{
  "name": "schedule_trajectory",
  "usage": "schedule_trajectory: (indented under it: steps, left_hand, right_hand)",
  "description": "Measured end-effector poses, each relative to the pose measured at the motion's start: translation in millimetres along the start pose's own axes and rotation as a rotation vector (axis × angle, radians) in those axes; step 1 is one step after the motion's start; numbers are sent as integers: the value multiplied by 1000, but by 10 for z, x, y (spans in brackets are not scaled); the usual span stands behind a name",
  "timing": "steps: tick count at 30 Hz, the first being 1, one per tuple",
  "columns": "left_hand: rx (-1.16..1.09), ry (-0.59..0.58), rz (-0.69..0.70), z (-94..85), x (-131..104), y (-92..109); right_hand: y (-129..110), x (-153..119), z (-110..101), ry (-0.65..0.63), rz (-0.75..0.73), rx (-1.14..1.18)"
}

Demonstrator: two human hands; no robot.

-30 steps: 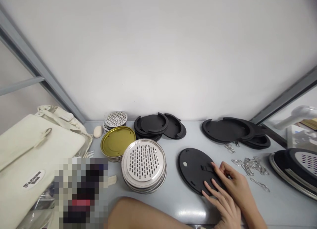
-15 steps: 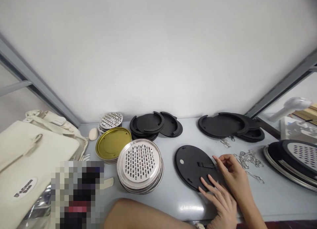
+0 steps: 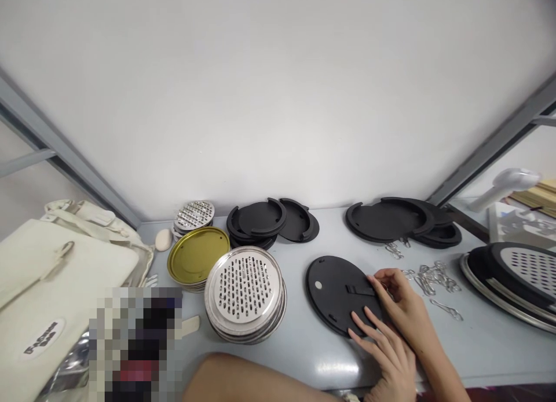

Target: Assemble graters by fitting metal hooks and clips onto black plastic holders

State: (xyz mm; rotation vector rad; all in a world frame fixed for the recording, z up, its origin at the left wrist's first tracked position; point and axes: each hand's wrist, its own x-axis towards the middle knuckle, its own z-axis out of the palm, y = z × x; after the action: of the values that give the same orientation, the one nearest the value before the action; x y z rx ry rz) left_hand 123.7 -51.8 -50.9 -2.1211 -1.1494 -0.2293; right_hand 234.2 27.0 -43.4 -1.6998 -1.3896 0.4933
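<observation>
A round black plate (image 3: 336, 280) lies on the grey table, with a white dot, small dark slots and a narrow raised black strip on its face. My left hand (image 3: 384, 350) rests on its near right part, fingers spread flat. Just above that, my right hand (image 3: 397, 300) is pinched at the strip's right end; anything between those fingertips is too small to make out. Silver wire clips (image 3: 434, 277) lie in a loose pile to the right of my right hand, and a single clip (image 3: 447, 309) sits nearer me.
Left of the plate are a stack of round metal graters (image 3: 244, 289), gold lids (image 3: 198, 254) and smaller graters (image 3: 195, 215). Black rimmed holders (image 3: 263, 218) and more black holders (image 3: 388, 219) stand by the wall. Cream bags (image 3: 65, 263) fill the left; oval graters (image 3: 521, 274) lie right.
My right hand's fingertips have moved slightly left, further over the plate beside the strip. My left hand has stayed spread on the plate. The view has shifted a little.
</observation>
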Motion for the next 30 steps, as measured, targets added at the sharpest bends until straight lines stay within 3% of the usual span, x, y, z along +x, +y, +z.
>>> schedule_trajectory:
  steps: [6, 15, 21, 30]
  left_hand:
    - [-36, -73, 41, -7, -17, 4]
    - [-65, -52, 40, 4, -18, -18]
    - [-66, -48, 35, 4, -15, -12]
    - [-65, -41, 30, 23, -29, -6]
  right_hand:
    - [-118, -21, -14, -3, 28, -12]
    - [-217, -35, -26, 25, 32, -23]
    - [-257, -58, -27, 55, 15, -153]
    - [-225, -33, -7, -74, -74, -206]
